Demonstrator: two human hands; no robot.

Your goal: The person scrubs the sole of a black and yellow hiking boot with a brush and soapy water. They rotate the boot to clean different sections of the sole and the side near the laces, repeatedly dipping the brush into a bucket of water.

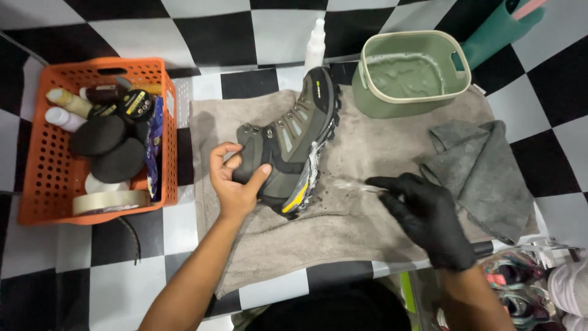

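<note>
1. Boot [294,138] position: it lies on its side near the middle of the grey towel [367,153], toe toward the far edge and heel toward the near edge, with white foam along the sole edge.
2. Left hand [236,178], bare: fingers are wrapped around the ankle collar and heel, thumb pressed on the upper. Judgement: keep this grasp firm so the sole edge stays turned toward the brush.
3. Right hand [429,214], in a black glove: fingers are clenched on a small brush [355,184] whose head is motion-blurred, just beside the sole. Whether the bristles touch the sole cannot be told.
4. Technique, as judgement: use short strokes along the sole edge, working foam into the tread; rotate the boot with the left hand rather than stretching the brush arm.
5. Folded grey cloth [484,171]: lies at the right edge of the towel.
6. Green tub [410,70]: stands at the far right corner of the towel, holding soapy water.
7. White spray bottle [316,43]: stands beyond the far edge.
8. Orange basket [37,153]: sits left of the towel, holding tins, bottles and tape.
</note>
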